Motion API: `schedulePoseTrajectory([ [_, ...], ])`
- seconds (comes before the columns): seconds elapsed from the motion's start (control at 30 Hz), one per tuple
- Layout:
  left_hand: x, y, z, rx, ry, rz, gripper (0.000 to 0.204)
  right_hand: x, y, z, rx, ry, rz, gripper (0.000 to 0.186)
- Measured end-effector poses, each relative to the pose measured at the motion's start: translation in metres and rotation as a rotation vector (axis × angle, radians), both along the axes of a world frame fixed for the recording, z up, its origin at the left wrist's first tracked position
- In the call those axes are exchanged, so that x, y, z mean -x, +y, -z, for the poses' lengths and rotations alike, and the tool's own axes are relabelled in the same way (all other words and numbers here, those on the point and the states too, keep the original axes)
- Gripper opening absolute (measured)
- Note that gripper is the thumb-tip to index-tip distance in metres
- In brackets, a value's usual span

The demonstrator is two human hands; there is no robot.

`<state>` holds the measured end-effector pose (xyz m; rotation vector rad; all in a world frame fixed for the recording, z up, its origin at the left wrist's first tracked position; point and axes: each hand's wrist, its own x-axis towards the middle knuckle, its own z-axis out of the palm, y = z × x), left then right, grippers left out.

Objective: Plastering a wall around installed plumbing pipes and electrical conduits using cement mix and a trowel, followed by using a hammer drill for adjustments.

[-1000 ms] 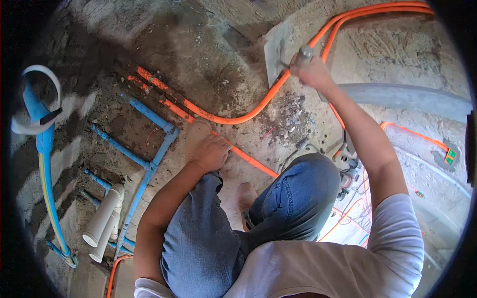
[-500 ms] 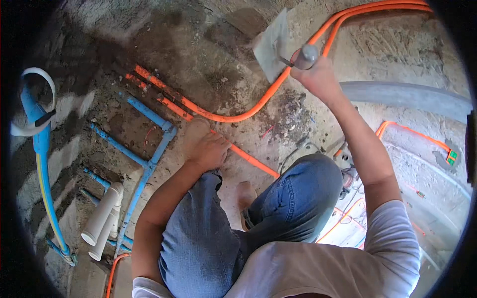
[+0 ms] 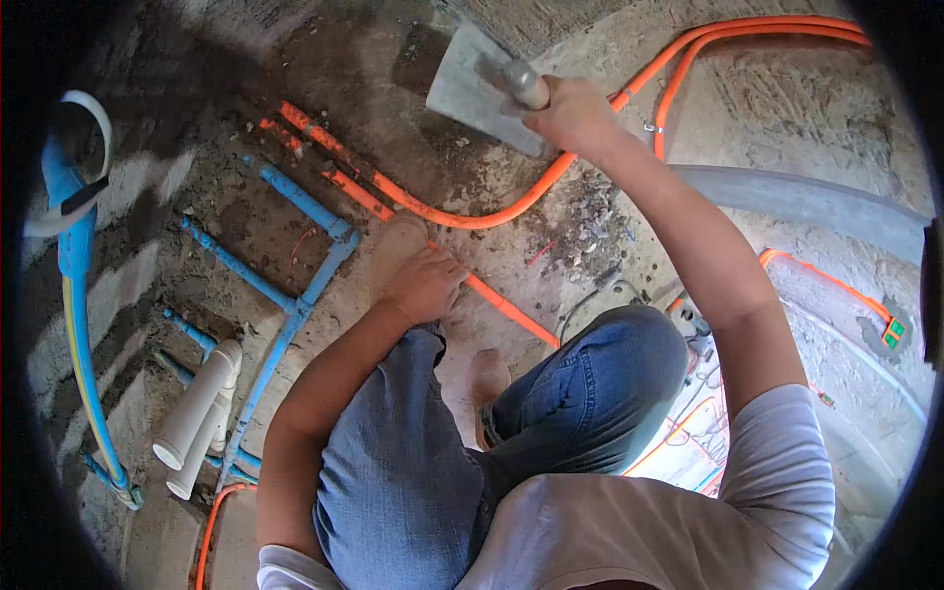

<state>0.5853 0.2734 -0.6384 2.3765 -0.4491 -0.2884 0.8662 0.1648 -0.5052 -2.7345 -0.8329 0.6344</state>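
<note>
My right hand [image 3: 578, 118] grips the round grey handle of a plastering trowel [image 3: 479, 90]. The trowel's flat, mortar-smeared metal blade reaches up and left of the hand, near the rough wall. A curved orange conduit [image 3: 482, 221] runs beneath my right wrist. My left hand [image 3: 425, 283] rests by my left knee and tan shoe [image 3: 401, 239], its fingers curled together with nothing visible in them. Close to its fingertips a straight orange conduit [image 3: 506, 307] crosses the floor.
Blue pipes [image 3: 320, 280] branch out on the left, near white pipe stubs [image 3: 202, 398]. A thick blue hose [image 3: 79, 324] stands at the far left. On the right is a long grey bar [image 3: 806, 200], with a green box [image 3: 893, 334] beyond it. Loose rubble [image 3: 585, 231] lies between.
My right hand has carried the trowel left and slightly up, and its blade is turned more toward the camera. My left hand has kept its place beside the knee.
</note>
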Motion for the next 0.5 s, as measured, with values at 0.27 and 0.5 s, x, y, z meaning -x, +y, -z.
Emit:
schedulePoseTrajectory([
  [0.27, 0.003, 0.002, 0.001, 0.056, -0.045, -0.041, 0.02, -0.034, 0.017, 0.02, 0.227, -0.145, -0.167, 0.035],
  [0.5, 0.002, 0.007, 0.004, 0.059, -0.03, -0.034, 0.022, -0.038, 0.047, 0.013, 0.226, -0.06, -0.116, 0.037],
])
